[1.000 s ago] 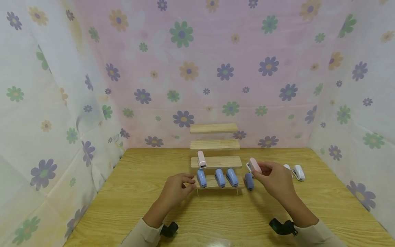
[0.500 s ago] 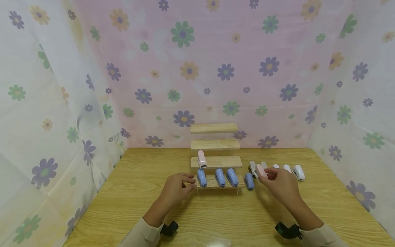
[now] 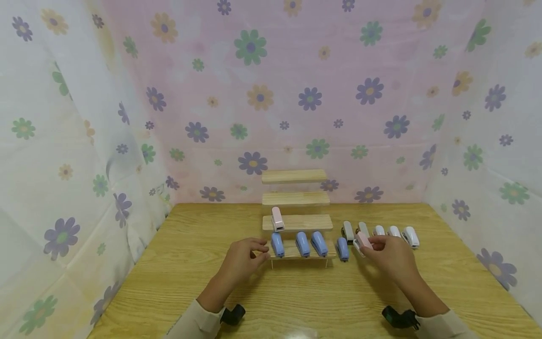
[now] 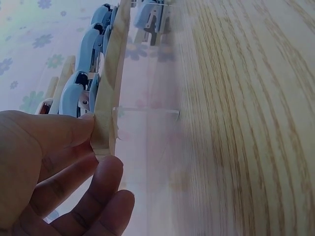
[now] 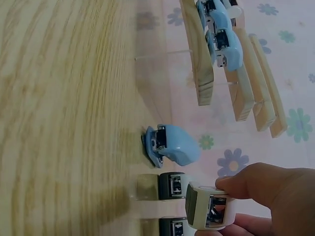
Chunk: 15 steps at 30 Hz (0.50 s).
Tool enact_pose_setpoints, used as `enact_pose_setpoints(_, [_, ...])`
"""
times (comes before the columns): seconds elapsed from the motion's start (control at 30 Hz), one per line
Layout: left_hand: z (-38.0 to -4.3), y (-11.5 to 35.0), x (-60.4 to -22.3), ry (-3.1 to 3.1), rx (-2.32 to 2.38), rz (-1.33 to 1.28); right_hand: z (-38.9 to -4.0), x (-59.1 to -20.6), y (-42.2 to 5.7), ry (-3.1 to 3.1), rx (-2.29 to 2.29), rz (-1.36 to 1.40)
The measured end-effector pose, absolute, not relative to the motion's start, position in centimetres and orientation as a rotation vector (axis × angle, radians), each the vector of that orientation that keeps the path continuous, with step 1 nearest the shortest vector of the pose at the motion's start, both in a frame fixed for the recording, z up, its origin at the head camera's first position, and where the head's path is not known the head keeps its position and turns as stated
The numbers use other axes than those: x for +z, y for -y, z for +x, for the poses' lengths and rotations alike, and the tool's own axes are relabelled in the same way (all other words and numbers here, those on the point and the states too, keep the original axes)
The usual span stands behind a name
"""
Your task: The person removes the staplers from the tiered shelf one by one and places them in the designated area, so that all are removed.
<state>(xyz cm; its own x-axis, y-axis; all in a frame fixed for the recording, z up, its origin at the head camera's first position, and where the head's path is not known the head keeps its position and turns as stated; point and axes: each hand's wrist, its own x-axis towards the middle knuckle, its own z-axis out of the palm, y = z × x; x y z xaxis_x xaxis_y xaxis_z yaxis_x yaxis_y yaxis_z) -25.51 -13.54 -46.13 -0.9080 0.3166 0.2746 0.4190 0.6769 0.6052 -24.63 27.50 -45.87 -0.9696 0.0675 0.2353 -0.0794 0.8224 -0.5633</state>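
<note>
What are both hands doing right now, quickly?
Left hand: at the end of the lowest wooden shelf; can't tell if gripping.
Right hand: closed, holding a pink stapler.

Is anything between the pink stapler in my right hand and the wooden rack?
Yes: between the pink stapler and the rack, a loose blue stapler stands on the table, with a gray stapler just behind it.

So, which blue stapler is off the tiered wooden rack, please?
The rightmost blue stapler, on the wood-grain table; the other three occupy the lowest wooden shelf.
</note>
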Motion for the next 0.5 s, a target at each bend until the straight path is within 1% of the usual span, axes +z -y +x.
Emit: enact_pose_setpoints(0.5, [-25.53,13.59,-46.32,2.733,-1.041,-0.602,-24.94,-46.77,-27.22,2.837,0.956,-0.069])
